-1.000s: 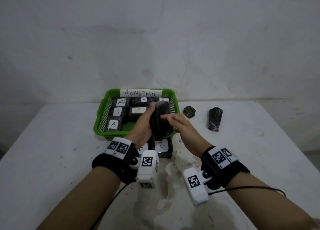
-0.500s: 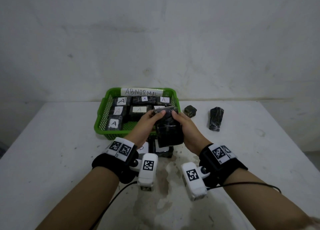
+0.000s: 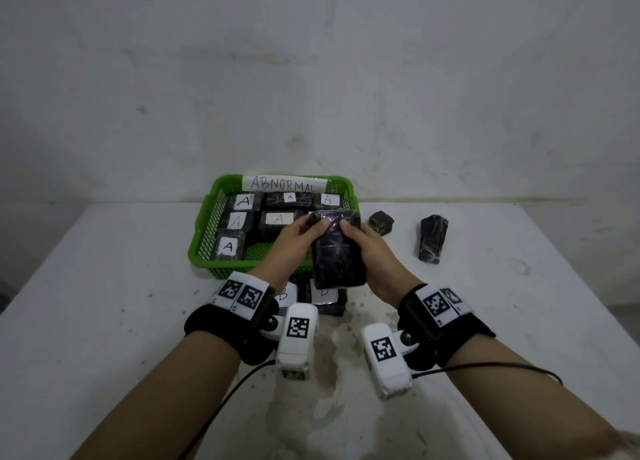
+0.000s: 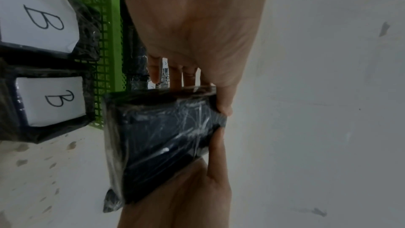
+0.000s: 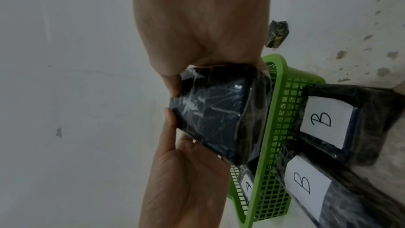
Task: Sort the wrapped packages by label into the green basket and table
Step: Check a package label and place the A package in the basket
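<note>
I hold a black wrapped package (image 3: 337, 248) in both hands just above the front right corner of the green basket (image 3: 202, 251). My left hand (image 3: 310, 229) grips its left side and my right hand (image 3: 351, 232) its right side, with both thumbs on the top face. No label shows on that face or in the wrist views (image 4: 162, 138) (image 5: 219, 117). Several packages marked A (image 3: 244, 201) lie in the basket. Two packages marked B (image 3: 323, 295) (image 4: 52, 100) lie on the table against the basket's front wall, partly hidden by my hands.
A paper sign reading ABNORMAL (image 3: 284, 183) is fixed to the basket's back rim. Two smaller black wrapped bundles (image 3: 381, 222) (image 3: 433, 239) lie on the table right of the basket. A wall stands close behind the white, stained table (image 3: 104, 321).
The package stood upright in my left hand with the right hand just reaching it. Now both hands hold it, and it has been turned so a broad face points up at me.
</note>
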`<state>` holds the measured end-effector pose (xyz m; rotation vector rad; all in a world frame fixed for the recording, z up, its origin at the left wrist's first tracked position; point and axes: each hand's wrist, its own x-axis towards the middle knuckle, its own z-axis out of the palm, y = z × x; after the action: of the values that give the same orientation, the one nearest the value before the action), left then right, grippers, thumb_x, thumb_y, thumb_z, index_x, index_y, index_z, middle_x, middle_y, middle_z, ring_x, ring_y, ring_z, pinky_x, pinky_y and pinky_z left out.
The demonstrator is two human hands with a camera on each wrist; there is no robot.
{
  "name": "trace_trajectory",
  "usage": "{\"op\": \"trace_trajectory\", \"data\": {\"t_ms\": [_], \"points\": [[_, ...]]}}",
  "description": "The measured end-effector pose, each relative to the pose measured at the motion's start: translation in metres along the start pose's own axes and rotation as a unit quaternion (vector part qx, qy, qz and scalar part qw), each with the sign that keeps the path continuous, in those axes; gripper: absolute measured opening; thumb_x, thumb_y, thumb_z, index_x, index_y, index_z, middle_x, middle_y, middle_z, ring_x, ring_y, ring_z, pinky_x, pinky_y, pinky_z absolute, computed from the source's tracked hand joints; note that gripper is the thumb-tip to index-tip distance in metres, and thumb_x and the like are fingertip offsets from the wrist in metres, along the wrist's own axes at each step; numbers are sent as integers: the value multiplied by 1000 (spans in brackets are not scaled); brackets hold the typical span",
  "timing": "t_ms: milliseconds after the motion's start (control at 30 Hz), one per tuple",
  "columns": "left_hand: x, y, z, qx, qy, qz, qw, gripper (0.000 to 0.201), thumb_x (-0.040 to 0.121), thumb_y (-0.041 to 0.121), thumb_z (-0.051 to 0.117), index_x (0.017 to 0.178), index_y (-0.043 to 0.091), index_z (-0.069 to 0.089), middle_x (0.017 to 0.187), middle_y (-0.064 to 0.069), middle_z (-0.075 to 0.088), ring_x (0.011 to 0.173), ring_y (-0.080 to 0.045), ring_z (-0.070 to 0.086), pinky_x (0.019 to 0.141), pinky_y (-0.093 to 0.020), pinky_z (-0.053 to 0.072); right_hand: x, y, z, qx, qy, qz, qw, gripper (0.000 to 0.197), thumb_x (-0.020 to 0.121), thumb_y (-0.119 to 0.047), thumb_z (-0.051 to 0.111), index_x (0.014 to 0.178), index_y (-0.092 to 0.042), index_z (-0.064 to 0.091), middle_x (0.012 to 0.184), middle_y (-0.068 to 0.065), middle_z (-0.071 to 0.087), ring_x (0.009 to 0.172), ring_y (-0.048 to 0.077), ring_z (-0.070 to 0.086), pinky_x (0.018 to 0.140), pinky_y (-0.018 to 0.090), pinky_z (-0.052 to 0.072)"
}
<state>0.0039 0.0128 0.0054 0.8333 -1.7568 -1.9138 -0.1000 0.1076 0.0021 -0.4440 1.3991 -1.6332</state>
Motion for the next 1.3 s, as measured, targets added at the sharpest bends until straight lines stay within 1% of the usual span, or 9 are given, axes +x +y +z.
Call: {"op": "trace_trajectory", "data": {"t_ms": [100, 233, 400, 533, 700, 833, 1033, 1200, 1300], "points": [[0, -1, -1, 8, -18, -10, 1000, 25, 92, 27, 56, 116, 22, 59, 114, 0, 66, 105, -14, 63, 92, -28, 49, -1, -1, 0, 24, -4, -8, 1000, 34, 96, -24, 52, 126, -7, 51, 110, 12, 67, 87, 20, 68, 68, 29, 58], [-1, 2, -1, -16, 18, 7, 1000, 26, 93, 22, 56, 119, 22, 56, 106, 5, 65, 96, -8, 62, 82, -21, 50, -1, 1, -3, 47, -36, -9, 998, 23, 98, -17, 48, 117, -9, 58, 110, 12, 68, 96, 22, 67, 85, 36, 55], [-6, -1, -3, -10, -5, -27, 1000, 29, 89, 26, 61, 117, 24, 60, 117, -1, 65, 107, -17, 62, 92, -38, 51, -1, 0, -11, 91, -41, -22, 995, 22, 97, -9, 47, 115, -5, 60, 104, 11, 69, 93, 23, 67, 84, 37, 56], [-6, -2, 1, -34, 17, -22, 999, 37, 91, 18, 59, 127, 19, 56, 122, -2, 63, 108, -17, 62, 90, -36, 52, -2, -2, -11, 70, -57, -28, 995, 32, 94, -3, 47, 125, -3, 55, 110, 13, 66, 96, 24, 64, 91, 38, 52], [-6, 2, -1, -62, -15, -42, 997, 33, 92, 21, 56, 125, 21, 57, 111, 1, 66, 98, -13, 64, 73, -30, 54, -2, -5, -16, 78, -74, -38, 994, 42, 91, 5, 47, 132, -2, 50, 113, 12, 64, 97, 22, 64, 84, 32, 53], [-6, 3, 1, -66, -10, -40, 997, 24, 94, 17, 53, 117, 22, 59, 104, 2, 67, 90, -11, 65, 66, -27, 53, -4, -4, -14, 33, -85, -46, 995, 45, 89, 3, 53, 132, -11, 50, 114, 9, 65, 98, 20, 65, 81, 30, 54], [-9, 6, 2, -44, -40, -45, 997, 30, 92, 18, 56, 121, 25, 56, 117, 0, 64, 104, -17, 63, 76, -29, 54, -6, -1, -12, -59, -89, -57, 993, 63, 81, 4, 66, 136, -19, 44, 123, 7, 64, 108, 23, 64, 78, 29, 56], [-7, 4, -1, -69, -16, -41, 997, 46, 92, 11, 56, 135, 22, 47, 122, 2, 62, 108, -14, 60, 86, -35, 53, -1, -4, -17, 34, -124, -26, 991, 61, 86, 12, 45, 140, -17, 42, 120, 10, 62, 104, 27, 62, 80, 37, 55], [-7, 5, -5, -68, -47, -35, 996, 57, 90, 9, 58, 142, 23, 38, 121, 8, 62, 111, -12, 60, 94, -37, 50, 0, -6, -23, 77, -151, -18, 985, 62, 86, 15, 42, 141, -12, 40, 123, 15, 60, 106, 30, 60, 88, 41, 54]]}}
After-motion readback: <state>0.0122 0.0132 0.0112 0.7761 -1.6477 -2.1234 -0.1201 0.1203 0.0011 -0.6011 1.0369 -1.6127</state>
